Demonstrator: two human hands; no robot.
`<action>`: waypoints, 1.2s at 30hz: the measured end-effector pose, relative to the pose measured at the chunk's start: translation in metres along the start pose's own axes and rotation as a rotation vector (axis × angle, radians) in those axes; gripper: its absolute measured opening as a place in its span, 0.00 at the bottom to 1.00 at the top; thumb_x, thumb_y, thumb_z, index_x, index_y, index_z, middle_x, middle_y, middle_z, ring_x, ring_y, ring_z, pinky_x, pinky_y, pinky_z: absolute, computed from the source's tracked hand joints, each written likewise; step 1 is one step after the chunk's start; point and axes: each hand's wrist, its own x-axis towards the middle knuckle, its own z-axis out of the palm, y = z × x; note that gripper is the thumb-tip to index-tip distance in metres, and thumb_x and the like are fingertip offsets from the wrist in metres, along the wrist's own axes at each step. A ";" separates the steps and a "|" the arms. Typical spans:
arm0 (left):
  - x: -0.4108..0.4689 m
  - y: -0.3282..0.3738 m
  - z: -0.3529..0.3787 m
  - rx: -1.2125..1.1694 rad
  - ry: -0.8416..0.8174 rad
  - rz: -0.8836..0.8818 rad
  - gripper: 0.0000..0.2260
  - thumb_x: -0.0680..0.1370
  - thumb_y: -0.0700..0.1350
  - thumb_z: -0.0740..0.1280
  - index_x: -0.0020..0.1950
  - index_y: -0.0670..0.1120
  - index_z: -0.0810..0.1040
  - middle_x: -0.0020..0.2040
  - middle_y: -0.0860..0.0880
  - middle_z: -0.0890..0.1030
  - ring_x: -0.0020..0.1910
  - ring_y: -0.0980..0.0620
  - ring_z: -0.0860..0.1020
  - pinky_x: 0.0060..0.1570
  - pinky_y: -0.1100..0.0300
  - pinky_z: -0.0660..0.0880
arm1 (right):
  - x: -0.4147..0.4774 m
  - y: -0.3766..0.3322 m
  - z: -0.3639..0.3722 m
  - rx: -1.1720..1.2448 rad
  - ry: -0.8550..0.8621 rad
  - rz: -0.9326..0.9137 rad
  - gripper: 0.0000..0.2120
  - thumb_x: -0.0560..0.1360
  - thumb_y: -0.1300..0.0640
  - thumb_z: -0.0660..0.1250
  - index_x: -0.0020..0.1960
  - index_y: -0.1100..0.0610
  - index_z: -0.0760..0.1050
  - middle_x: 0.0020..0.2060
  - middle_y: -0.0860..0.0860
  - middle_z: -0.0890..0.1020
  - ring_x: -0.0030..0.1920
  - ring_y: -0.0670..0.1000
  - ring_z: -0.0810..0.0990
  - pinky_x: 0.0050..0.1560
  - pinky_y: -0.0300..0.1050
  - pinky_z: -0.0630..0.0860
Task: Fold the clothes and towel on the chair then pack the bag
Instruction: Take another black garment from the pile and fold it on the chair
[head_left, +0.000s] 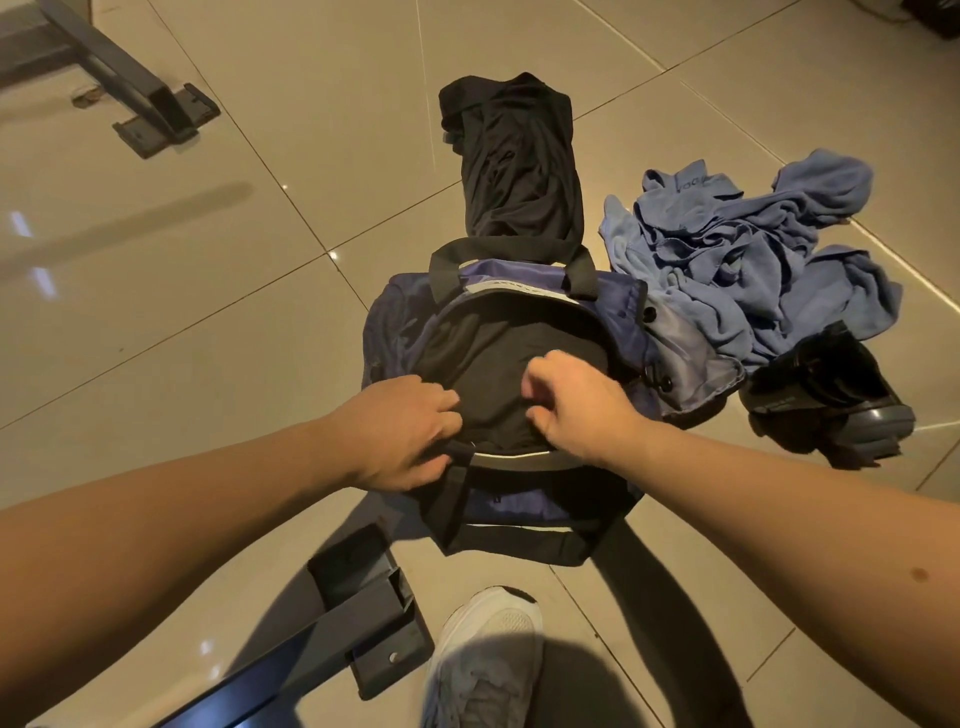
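A navy duffel bag (395, 317) with black handles lies on the tiled floor, its top open and showing a black inside. My left hand (400, 434) grips the near rim of the opening, fingers curled over it. My right hand (571, 405) has its fingers curled at the near rim beside the left; whether it holds the fabric is unclear. A black garment (514, 166) lies stretched out beyond the bag. A crumpled blue towel (737, 254) sits to the bag's right.
A dark shoe (826, 400) lies right of the bag, below the towel. A metal bench foot (363, 603) stands near my white sneaker (488, 660). Another metal frame leg (156, 109) is at the top left.
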 end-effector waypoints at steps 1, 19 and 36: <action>-0.002 0.001 0.001 -0.011 -0.032 -0.037 0.12 0.80 0.60 0.58 0.50 0.53 0.72 0.47 0.53 0.74 0.46 0.53 0.71 0.54 0.54 0.73 | 0.000 -0.001 0.001 0.017 -0.076 -0.097 0.06 0.76 0.52 0.70 0.53 0.49 0.77 0.51 0.47 0.76 0.56 0.52 0.75 0.55 0.55 0.77; 0.027 -0.028 -0.028 -0.209 0.387 -0.613 0.08 0.81 0.53 0.64 0.56 0.50 0.74 0.51 0.47 0.78 0.46 0.47 0.76 0.41 0.55 0.68 | 0.022 -0.030 -0.004 0.005 0.098 -0.065 0.18 0.81 0.55 0.64 0.70 0.52 0.73 0.64 0.50 0.77 0.67 0.53 0.72 0.64 0.56 0.75; 0.043 -0.060 -0.032 -0.215 0.385 -0.635 0.07 0.80 0.51 0.63 0.46 0.51 0.77 0.38 0.52 0.76 0.37 0.51 0.74 0.31 0.61 0.61 | 0.055 -0.060 0.036 -0.079 -0.244 -0.128 0.28 0.82 0.58 0.60 0.81 0.53 0.57 0.82 0.50 0.53 0.81 0.53 0.45 0.77 0.61 0.57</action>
